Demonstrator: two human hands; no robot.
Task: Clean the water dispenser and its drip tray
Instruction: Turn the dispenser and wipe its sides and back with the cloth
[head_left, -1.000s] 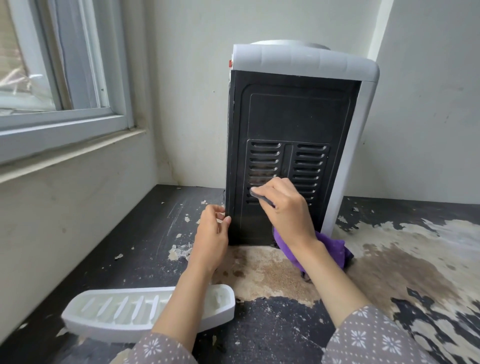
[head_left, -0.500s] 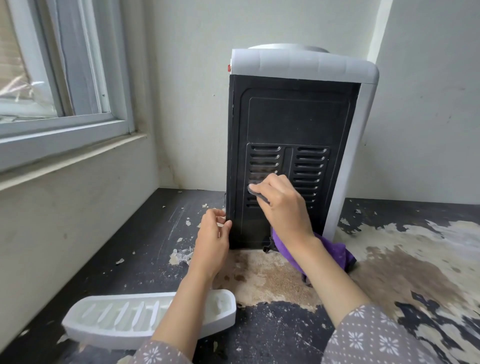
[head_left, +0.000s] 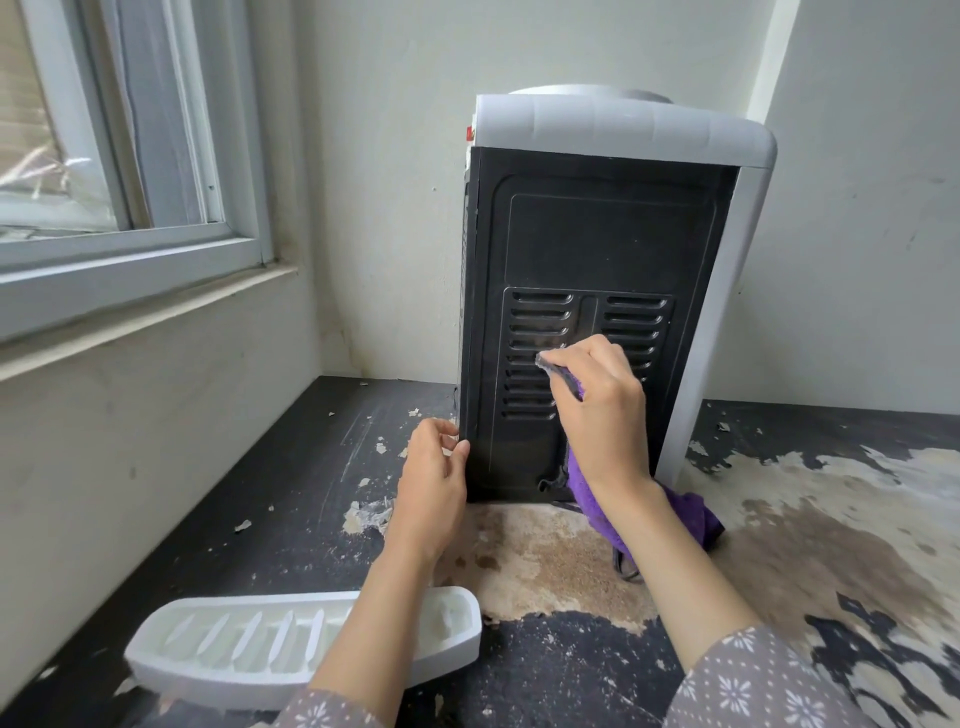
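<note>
Wiping the black back panel (head_left: 597, 234) of the water dispenser (head_left: 623, 130), you are somewhere in the middle of the job, as I judge it. Your right hand (head_left: 602, 410) pinches a purple cloth (head_left: 685, 512) and presses a part of it into the vent slots (head_left: 537, 332); the rest of the cloth hangs down to the desk (head_left: 291, 467). Your left hand (head_left: 431, 478) grips the lower left edge of the panel, to keep the machine steady. The dispenser stands near the far edge of the desk, turned with its back to you, close to the wall (head_left: 389, 208). The white drip tray (head_left: 249, 649) is taken off and lies at the near left corner of the desk. Whether it is already clean, I cannot tell. The front and the sides of the dispenser are hidden, so probably they remain to check.
</note>
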